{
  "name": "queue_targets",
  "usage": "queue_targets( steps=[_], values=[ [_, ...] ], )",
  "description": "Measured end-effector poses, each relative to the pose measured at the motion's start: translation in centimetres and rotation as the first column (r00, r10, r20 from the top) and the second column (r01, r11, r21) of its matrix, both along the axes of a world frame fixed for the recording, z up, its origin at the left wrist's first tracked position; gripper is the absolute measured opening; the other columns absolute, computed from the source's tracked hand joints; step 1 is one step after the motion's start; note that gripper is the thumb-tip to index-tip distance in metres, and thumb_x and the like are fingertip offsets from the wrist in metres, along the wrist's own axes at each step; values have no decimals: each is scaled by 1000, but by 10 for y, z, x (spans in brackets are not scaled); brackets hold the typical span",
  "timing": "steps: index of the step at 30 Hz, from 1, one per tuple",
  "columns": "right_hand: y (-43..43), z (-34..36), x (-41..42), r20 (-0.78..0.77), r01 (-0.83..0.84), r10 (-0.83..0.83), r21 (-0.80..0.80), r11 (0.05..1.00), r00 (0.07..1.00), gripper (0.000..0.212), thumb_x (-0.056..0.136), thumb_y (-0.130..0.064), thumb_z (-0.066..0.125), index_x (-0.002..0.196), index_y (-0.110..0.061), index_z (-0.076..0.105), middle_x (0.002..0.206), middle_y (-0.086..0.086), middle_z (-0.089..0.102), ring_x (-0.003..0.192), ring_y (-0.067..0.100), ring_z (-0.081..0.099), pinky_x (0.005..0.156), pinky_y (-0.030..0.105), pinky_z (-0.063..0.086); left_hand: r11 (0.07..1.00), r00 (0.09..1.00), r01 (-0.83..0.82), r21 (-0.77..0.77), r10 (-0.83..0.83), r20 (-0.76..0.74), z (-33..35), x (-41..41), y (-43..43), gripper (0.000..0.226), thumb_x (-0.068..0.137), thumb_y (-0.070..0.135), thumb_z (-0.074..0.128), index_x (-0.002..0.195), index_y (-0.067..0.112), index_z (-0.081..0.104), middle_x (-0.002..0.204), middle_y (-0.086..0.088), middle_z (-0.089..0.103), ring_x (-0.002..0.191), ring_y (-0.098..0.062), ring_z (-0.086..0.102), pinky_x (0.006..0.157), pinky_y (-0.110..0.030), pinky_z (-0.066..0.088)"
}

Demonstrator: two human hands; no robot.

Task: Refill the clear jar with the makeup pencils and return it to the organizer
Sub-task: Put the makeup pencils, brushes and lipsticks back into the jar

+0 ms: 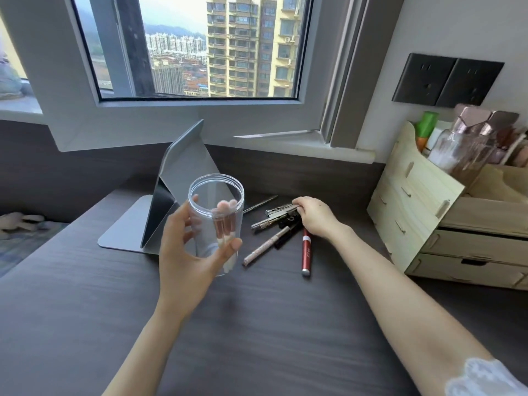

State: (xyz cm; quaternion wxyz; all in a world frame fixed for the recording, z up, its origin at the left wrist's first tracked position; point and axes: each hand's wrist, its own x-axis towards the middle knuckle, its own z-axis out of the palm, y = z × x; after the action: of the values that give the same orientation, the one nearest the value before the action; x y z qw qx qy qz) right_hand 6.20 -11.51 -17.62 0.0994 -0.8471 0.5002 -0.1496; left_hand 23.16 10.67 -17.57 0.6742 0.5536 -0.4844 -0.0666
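Note:
My left hand (185, 247) holds the clear jar (216, 221) upright above the dark desk, fingers wrapped round its lower half; the jar has nothing in it. To its right several makeup pencils (274, 224) lie in a loose pile on the desk, among them a red one (306, 252) and a glittery pale one (264, 247). A thin dark pencil (261, 203) lies apart behind the pile. My right hand (314, 214) rests on the pile with its fingers closed round a few silver pencils (281, 210). The pale wooden organizer (414, 201) stands at the right.
A grey folding mirror stand (160, 212) stands just behind and left of the jar. The organizer has drawers (468, 261) and bottles (463, 144) in its top. A window sill runs along the back. Dark desk surface (257, 324) lies open in front.

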Motion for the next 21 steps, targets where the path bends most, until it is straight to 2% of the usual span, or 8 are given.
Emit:
queue_targets(
  steps=[2,5,7,11,14,18,21],
  values=[
    [-12,-3,6,-111,-8,8,-4,1000,994,33,96,-9,38,124,-12,55,130,11,56,122,30,48,101,40,42,1000,1000,7,-5,-7,3,0,-1,1,73,57,32,81,122,25,50,120,3,60,109,-23,57,96,-38,45],
    [-22,-3,11,-253,-53,42,-35,998,967,26,94,-8,42,113,-12,60,121,11,56,113,31,51,93,40,44,1000,1000,2,-15,-2,9,2,-2,1,67,56,34,80,114,41,48,117,28,57,109,-15,57,94,-35,46],
    [-25,-1,14,-314,-94,63,-84,992,947,25,91,-6,46,109,-14,61,118,9,58,110,30,52,91,40,43,1000,1000,2,-20,-2,4,3,-3,1,67,56,37,80,113,45,47,117,34,55,108,-12,57,93,-33,45],
    [-28,3,14,-425,-143,86,-104,984,901,32,87,-3,47,112,-18,61,119,7,61,113,28,49,92,38,40,1000,999,4,-15,-3,32,1,-3,-1,73,56,42,82,120,29,50,119,37,53,109,-11,58,94,-37,46],
    [-29,4,11,-433,-104,70,-56,993,899,38,87,-2,46,116,-20,62,121,9,60,116,28,46,95,37,39,1000,997,-4,-10,5,81,-3,-3,-2,73,56,42,84,120,29,50,117,31,54,109,-12,58,93,-39,47],
    [-36,9,5,-336,2,29,91,996,941,22,90,-17,53,108,-22,65,120,11,60,116,28,49,98,37,44,1000,995,-13,-14,15,96,-6,-1,-4,70,57,37,82,120,28,50,116,30,54,109,-14,57,94,-37,47],
    [-38,12,2,-312,12,46,180,984,949,17,89,-23,58,104,-18,63,117,6,63,111,26,54,88,30,44,1000,993,-25,-7,26,116,-7,0,-5,70,58,40,81,119,29,50,117,32,52,111,-16,56,94,-37,47]
  ],
)
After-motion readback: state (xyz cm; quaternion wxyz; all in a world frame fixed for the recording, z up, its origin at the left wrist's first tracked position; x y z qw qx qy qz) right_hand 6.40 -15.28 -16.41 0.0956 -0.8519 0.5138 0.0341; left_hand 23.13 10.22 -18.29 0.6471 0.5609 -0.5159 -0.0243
